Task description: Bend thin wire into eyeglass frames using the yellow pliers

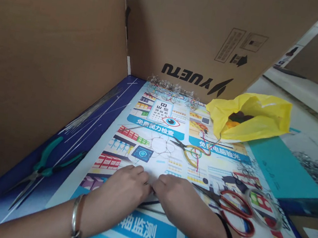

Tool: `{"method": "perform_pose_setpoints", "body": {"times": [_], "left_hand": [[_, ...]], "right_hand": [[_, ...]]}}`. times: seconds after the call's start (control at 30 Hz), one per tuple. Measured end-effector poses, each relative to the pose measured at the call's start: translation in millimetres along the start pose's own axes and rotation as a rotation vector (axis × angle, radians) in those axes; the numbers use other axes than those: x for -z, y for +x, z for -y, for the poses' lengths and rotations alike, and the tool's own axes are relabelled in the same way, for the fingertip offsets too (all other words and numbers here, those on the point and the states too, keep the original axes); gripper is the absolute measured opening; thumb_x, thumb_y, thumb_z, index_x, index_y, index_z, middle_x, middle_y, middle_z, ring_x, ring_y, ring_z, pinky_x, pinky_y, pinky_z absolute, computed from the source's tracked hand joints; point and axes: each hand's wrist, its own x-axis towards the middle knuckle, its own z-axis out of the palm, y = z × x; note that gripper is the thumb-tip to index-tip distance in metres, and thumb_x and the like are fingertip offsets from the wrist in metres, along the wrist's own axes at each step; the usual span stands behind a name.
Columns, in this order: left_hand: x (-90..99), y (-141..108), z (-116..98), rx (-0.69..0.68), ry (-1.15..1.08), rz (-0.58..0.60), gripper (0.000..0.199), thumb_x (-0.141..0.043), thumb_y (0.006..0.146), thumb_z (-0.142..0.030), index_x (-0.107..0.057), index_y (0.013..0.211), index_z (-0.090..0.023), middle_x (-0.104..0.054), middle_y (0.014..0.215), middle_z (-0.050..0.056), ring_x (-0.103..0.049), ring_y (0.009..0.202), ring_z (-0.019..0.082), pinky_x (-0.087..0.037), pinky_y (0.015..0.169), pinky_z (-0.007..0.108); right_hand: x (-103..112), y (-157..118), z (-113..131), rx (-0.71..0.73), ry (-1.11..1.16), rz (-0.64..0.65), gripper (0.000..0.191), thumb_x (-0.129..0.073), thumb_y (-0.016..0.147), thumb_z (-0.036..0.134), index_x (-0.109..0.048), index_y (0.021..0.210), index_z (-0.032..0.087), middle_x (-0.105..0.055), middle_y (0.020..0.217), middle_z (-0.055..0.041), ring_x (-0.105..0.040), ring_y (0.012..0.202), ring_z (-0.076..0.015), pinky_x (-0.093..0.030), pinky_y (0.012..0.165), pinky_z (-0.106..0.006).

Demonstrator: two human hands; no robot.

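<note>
My left hand [128, 187] and my right hand [176, 195] meet over the printed poster [158, 229], fingers curled and closed. Whatever they pinch is hidden behind the knuckles. A dark thin strip [150, 203] shows just below them; I cannot tell whether the fingers hold it. Beyond the hands lies a thin wire shape with rounded loops [162, 146]. Small yellow-handled pliers [189, 155] rest beside it, with red and green cord about the handles. Red-handled scissors [235, 208] lie right of my right hand, against a clear round spool [264, 208].
Teal-handled long-nose pliers [42, 169] and a bundle of thin straight wires [91, 111] lie at left. Bent wire pieces [172, 89] are heaped at the back. A yellow bag [259, 121] stands back right. Tall cardboard walls [189, 32] enclose the left and back.
</note>
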Motion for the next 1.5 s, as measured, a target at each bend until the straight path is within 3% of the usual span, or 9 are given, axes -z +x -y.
{"method": "perform_pose_setpoints", "body": {"times": [0.23, 0.53, 0.77, 0.97, 1.07, 1.23, 1.37, 1.5], "left_hand": [[-1.2, 0, -3, -0.012, 0.034, -0.011, 0.021, -0.042, 0.082, -0.002, -0.057, 0.084, -0.017, -0.059, 0.083, 0.004, -0.053, 0.076, 0.020, -0.044, 0.066, 0.031], [-2.3, 1, -6, -0.003, 0.141, -0.010, 0.016, -0.050, 0.078, -0.004, -0.056, 0.086, -0.016, -0.058, 0.084, 0.006, -0.052, 0.076, 0.022, -0.044, 0.061, 0.032], [-5.4, 4, -6, -0.011, 0.167, -0.084, 0.013, -0.050, 0.078, -0.003, -0.057, 0.081, -0.015, -0.058, 0.078, 0.005, -0.051, 0.073, 0.020, -0.044, 0.064, 0.033], [-10.6, 4, 2, 0.026, 0.119, -0.125, 0.018, -0.045, 0.080, -0.002, -0.058, 0.081, -0.014, -0.059, 0.081, 0.007, -0.053, 0.075, 0.020, -0.046, 0.064, 0.031], [-10.7, 6, 11, 0.116, -0.057, -0.163, 0.021, -0.044, 0.080, -0.001, -0.060, 0.083, -0.015, -0.060, 0.083, 0.006, -0.055, 0.076, 0.019, -0.048, 0.067, 0.032], [-10.5, 14, 26, 0.308, -0.651, -0.331, 0.023, -0.046, 0.082, -0.009, -0.065, 0.088, -0.020, -0.066, 0.085, 0.002, -0.059, 0.079, 0.014, -0.048, 0.072, 0.028], [-9.9, 19, 28, 0.541, -1.028, -0.266, 0.012, -0.055, 0.078, -0.021, -0.066, 0.083, -0.019, -0.067, 0.081, 0.000, -0.059, 0.073, 0.014, -0.047, 0.067, 0.027], [-9.1, 20, 26, 0.628, -1.250, -0.223, 0.016, -0.058, 0.076, -0.029, -0.065, 0.084, -0.017, -0.066, 0.078, 0.001, -0.057, 0.070, 0.013, -0.045, 0.064, 0.026]], "right_hand": [[-4, 0, 3, -0.074, -0.001, -0.016, 0.020, -0.044, 0.080, 0.001, -0.058, 0.082, 0.015, -0.063, 0.081, -0.0052, -0.057, 0.071, -0.0172, -0.037, 0.061, -0.028], [-1, 2, 5, -0.120, -0.020, -0.036, 0.019, -0.044, 0.082, 0.001, -0.055, 0.086, 0.016, -0.062, 0.085, -0.0056, -0.057, 0.075, -0.0189, -0.038, 0.060, -0.028], [-4, 7, 10, -0.169, -0.048, 0.025, 0.018, -0.045, 0.081, 0.002, -0.056, 0.084, 0.016, -0.061, 0.084, -0.0062, -0.056, 0.074, -0.0198, -0.037, 0.058, -0.029], [-17, 10, 4, -0.195, 0.048, -0.088, 0.021, -0.042, 0.081, 0.002, -0.056, 0.086, 0.016, -0.059, 0.087, -0.0075, -0.054, 0.078, -0.0196, -0.040, 0.064, -0.030], [-23, 14, -4, -0.227, 0.214, -0.226, 0.020, -0.041, 0.082, 0.004, -0.057, 0.085, 0.016, -0.059, 0.085, -0.0061, -0.053, 0.079, -0.0173, -0.042, 0.070, -0.030], [-29, 20, -14, -0.302, 0.790, -0.427, 0.008, -0.050, 0.081, 0.015, -0.057, 0.080, 0.019, -0.057, 0.075, 0.0007, -0.053, 0.071, -0.0110, -0.044, 0.066, -0.024], [-33, 24, -14, -0.353, 1.250, -0.435, 0.012, -0.055, 0.080, 0.031, -0.054, 0.080, 0.019, -0.055, 0.072, 0.0026, -0.055, 0.066, -0.0100, -0.049, 0.062, -0.024], [-33, 26, -12, -0.388, 1.455, -0.448, 0.020, -0.060, 0.077, 0.037, -0.053, 0.078, 0.018, -0.055, 0.072, 0.0038, -0.057, 0.062, -0.0093, -0.050, 0.061, -0.025]]}}
